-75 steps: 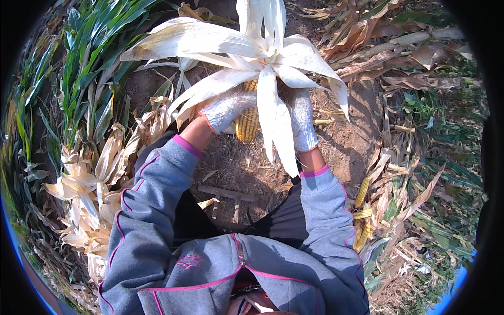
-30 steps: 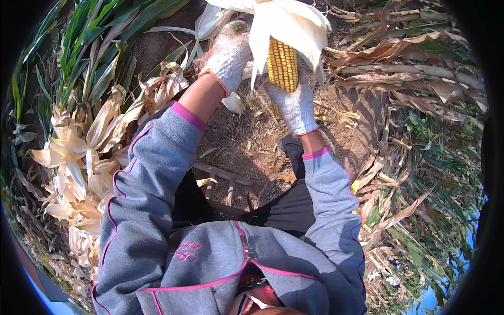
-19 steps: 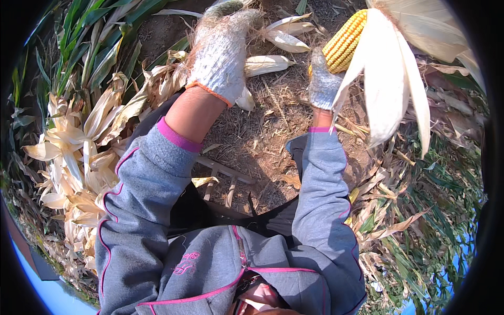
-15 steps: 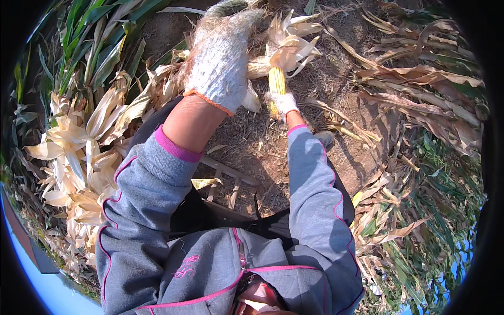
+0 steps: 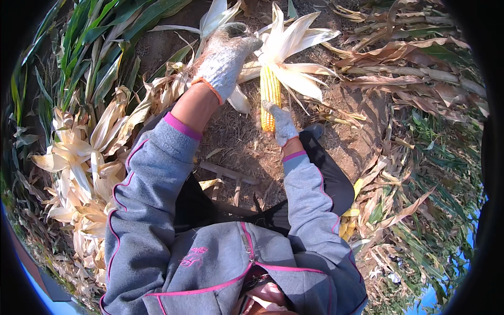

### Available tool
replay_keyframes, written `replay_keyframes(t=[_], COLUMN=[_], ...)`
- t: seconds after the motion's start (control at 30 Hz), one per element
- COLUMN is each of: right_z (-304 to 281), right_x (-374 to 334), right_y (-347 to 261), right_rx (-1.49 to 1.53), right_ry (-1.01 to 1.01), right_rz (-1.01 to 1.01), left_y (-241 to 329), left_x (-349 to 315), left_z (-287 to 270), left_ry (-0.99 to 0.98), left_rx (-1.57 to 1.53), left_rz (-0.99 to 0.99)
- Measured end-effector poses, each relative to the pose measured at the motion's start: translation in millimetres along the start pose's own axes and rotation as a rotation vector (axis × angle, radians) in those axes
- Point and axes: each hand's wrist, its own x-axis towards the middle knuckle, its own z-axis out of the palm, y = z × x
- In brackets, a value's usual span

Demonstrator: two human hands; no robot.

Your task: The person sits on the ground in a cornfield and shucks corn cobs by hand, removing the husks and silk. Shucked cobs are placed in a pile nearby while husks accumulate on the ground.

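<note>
Although the husk (image 5: 291,42) beyond the right hand (image 5: 284,124) is peeled open, it seems not yet detached from the corn cob (image 5: 270,86), which this hand grasps; whether the left hand (image 5: 223,63), nearby, is closed, I cannot tell.

You work in bright, hard sunlight that whitens the pale husks (image 5: 286,44) and throws dark shadows across the bare soil (image 5: 341,139), while your fisheye view curves toward a black rim.
</note>
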Motion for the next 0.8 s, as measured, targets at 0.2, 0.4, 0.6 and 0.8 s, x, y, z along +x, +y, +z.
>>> replay_keyframes(t=[0.2,0.4,0.6,0.8], right_z=[3,14,17,13], right_x=[-105,-163,-209,-221], right_y=[-48,-31,-31,-22], right_rx=[-0.150,-0.844,-1.157,-1.477], right_ry=[-0.055,0.094,0.167,0.204], right_rz=[-0.059,-0.312,-0.419,-0.988], left_y=[-22,-35,-6,11], left_x=[-28,-55,-94,-116], left_z=[20,33,31,41], left_ry=[-0.443,-0.229,-0.269,-0.076], left_rx=[0.240,-0.091,-0.562,-0.563], left_rz=[-0.121,0.011,-0.160,-0.185])
